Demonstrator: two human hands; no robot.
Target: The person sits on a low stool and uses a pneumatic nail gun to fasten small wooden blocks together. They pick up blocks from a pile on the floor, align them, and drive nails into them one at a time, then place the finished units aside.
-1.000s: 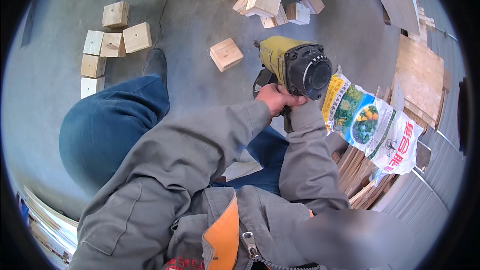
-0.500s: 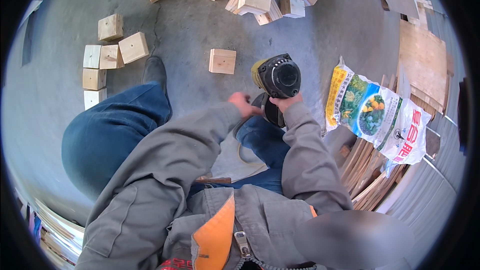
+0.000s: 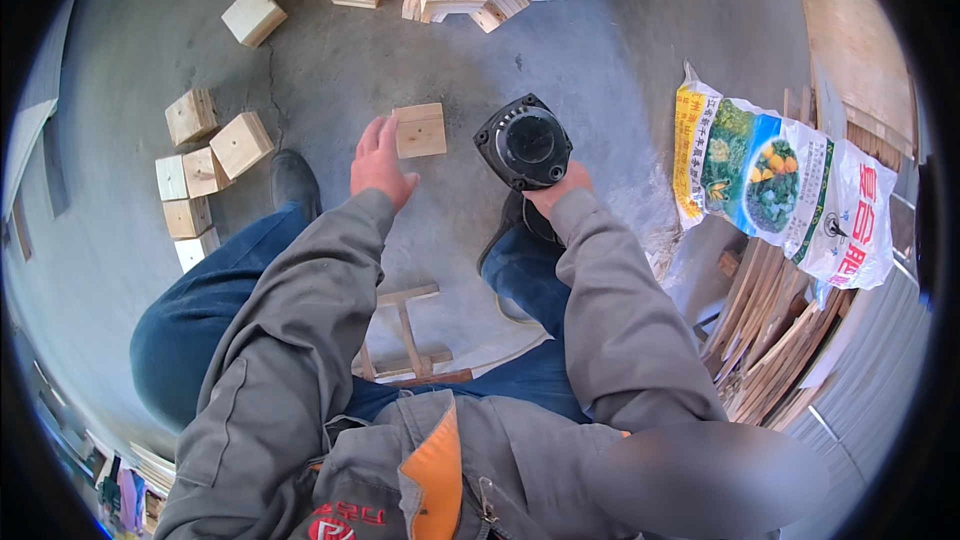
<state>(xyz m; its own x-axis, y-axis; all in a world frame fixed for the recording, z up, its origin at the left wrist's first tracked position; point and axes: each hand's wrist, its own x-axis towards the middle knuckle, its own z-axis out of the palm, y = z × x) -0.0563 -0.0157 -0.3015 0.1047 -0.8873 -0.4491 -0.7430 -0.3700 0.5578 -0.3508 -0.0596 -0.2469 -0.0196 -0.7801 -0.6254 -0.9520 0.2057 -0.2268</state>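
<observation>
block (image 3: pixel 420 130) left of tool (image 3: pixel 524 143) | sack (image 3: pixel 790 190) right | blocks (image 3: pixel 200 180) far left

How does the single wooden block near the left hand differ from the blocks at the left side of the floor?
The single block lies alone on the floor, right beside the left hand; the left blocks sit packed in a cluster, far from both hands. The single block shows small dark dots on its top face; I cannot tell such marks on the left blocks. All are pale, square-cut wood. The right hand holds a black power tool.
</observation>
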